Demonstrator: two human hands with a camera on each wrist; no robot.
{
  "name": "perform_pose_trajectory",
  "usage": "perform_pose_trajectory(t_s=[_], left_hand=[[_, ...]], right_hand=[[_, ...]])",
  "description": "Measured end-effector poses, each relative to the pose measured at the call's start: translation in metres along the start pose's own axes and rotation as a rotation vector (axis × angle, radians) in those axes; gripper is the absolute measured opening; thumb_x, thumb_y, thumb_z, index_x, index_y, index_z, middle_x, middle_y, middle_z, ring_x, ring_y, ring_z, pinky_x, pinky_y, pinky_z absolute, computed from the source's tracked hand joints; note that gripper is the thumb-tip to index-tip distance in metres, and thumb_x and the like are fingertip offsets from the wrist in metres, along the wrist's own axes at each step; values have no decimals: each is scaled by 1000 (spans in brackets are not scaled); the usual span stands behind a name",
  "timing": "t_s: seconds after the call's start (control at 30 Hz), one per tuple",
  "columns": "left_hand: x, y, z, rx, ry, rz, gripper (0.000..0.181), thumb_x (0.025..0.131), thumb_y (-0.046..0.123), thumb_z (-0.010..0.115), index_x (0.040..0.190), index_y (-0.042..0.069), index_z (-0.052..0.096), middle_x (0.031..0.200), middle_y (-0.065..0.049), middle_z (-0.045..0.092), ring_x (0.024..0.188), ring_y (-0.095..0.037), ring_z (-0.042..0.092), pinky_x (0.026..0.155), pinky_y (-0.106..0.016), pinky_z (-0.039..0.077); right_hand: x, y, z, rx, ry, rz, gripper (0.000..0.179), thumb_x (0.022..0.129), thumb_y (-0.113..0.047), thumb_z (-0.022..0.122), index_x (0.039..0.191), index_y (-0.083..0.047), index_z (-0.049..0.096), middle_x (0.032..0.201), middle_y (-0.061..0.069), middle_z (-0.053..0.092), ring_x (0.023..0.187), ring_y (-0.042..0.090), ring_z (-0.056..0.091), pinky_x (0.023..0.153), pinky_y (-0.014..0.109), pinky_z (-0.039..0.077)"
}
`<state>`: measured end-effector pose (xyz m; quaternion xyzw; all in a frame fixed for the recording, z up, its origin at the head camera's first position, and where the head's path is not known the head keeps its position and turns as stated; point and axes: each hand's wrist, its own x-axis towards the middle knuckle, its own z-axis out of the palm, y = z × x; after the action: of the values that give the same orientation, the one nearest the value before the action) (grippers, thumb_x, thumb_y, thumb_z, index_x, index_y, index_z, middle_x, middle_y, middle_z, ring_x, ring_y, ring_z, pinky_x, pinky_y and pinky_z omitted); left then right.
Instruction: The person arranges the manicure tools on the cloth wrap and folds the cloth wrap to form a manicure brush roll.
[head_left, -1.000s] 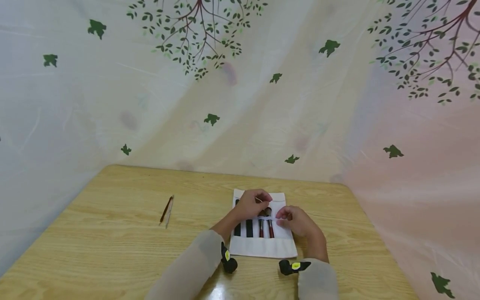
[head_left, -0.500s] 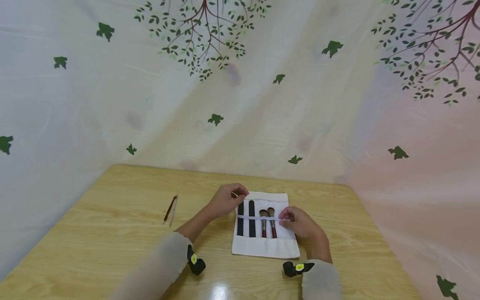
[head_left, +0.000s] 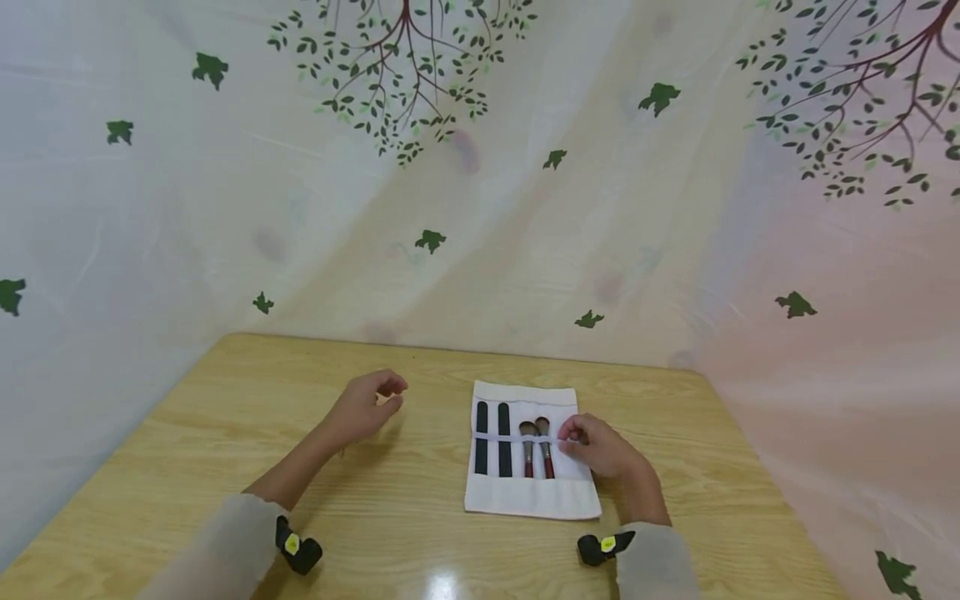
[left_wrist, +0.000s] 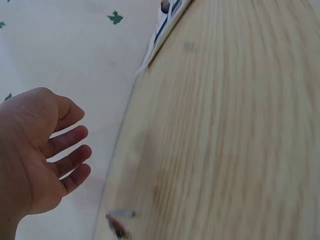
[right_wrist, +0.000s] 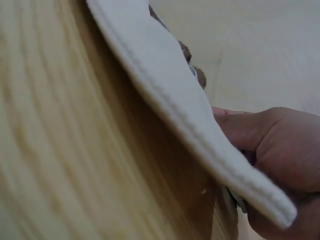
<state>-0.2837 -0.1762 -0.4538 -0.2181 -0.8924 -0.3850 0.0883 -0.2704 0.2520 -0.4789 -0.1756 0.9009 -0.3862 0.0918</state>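
- Sorting brushes and slim tools looks like the work here, roughly partway by my guess.
- Done: white stitched-cloth tool roll (head_left: 525, 497) lies flat on the pale wood-grain table (head_left: 397, 525), right of centre. Two flat black strips (head_left: 482, 457) and two brown-bristled brushes with red handles (head_left: 528, 428) sit tucked in it, a thin pale lilac band (head_left: 490, 436) across them.
- Left, I judge: slim silvery rod (left_wrist: 125, 213) and slim brown rod (left_wrist: 118, 229) lie on the table outside the roll, ends close together; blurry, exact type unclear. From the head view the left arm mostly covers them.
- Left hand (head_left: 366, 408): hangs over the table near the rods, fingers loosely bent, holding nothing.
- Right hand (head_left: 602, 447): curled at the roll's right edge, seems to pinch it; cloth or band, can't tell. Edge sits lifted off the wood.
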Motion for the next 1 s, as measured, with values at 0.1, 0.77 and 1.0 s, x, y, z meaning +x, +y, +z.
perform_pose_trajectory(t_s=[0.1, 0.77, 1.0], left_hand=[[-11, -12, -13, 16, -3, -36, 23, 99, 6, 65, 120, -2, 67, 114, -18, 70, 106, -35, 64, 88, -52, 53], [-40, -50, -42, 22, -80, -197, 32, 89, 10, 79, 114, -5, 65, 86, -3, 65, 77, -15, 61, 64, -27, 50], [-33, -51, -33, 106, -70, -187, 28, 88, 10, 80, 109, -4, 67, 82, 0, 65, 71, -12, 58, 61, -26, 48]], right_hand=[[-1, 0, -1, -1, -11, 1, 5, 99, -5, 66, 101, -4, 62, 92, 4, 56, 89, 20, 51, 78, 33, 43], [-4, -1, -1, 13, 1, 2, 6, 100, -8, 66, 104, -4, 64, 94, 5, 57, 89, 21, 51, 77, 33, 44], [-3, 0, -1, -11, 7, 9, 4, 100, -7, 65, 104, -7, 65, 93, 3, 57, 89, 20, 51, 77, 32, 45]])
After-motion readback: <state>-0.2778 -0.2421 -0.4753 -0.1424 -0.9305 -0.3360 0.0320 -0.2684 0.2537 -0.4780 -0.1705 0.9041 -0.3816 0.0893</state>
